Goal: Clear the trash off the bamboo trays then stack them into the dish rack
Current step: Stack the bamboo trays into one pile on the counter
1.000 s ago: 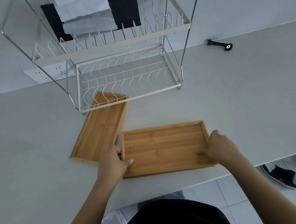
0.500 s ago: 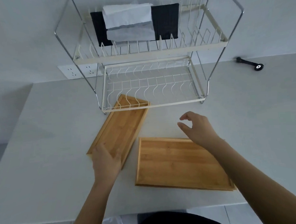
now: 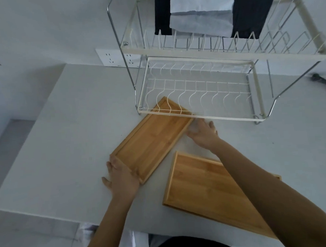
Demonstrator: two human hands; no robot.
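A narrow bamboo tray (image 3: 151, 141) lies slanted on the white counter, its far corner tucked under the lower tier of the wire dish rack (image 3: 196, 117). My left hand (image 3: 121, 176) grips the tray's near short end. My right hand (image 3: 202, 132), blurred and with fingers spread, touches the tray's far right corner just in front of the rack. A wider bamboo tray (image 3: 205, 193) lies at the near right, partly under my right forearm. Nothing lies on either tray.
Black and white cloths (image 3: 200, 17) hang on the rack's upper tier. A wall socket (image 3: 117, 58) sits behind the rack's left legs. A black tool (image 3: 324, 81) lies at the far right. The counter's left edge drops off to the floor.
Both hands left the wide tray. The left hand took the narrow tray's near end and the right hand reached forward to its far corner. The view moved closer to the rack.
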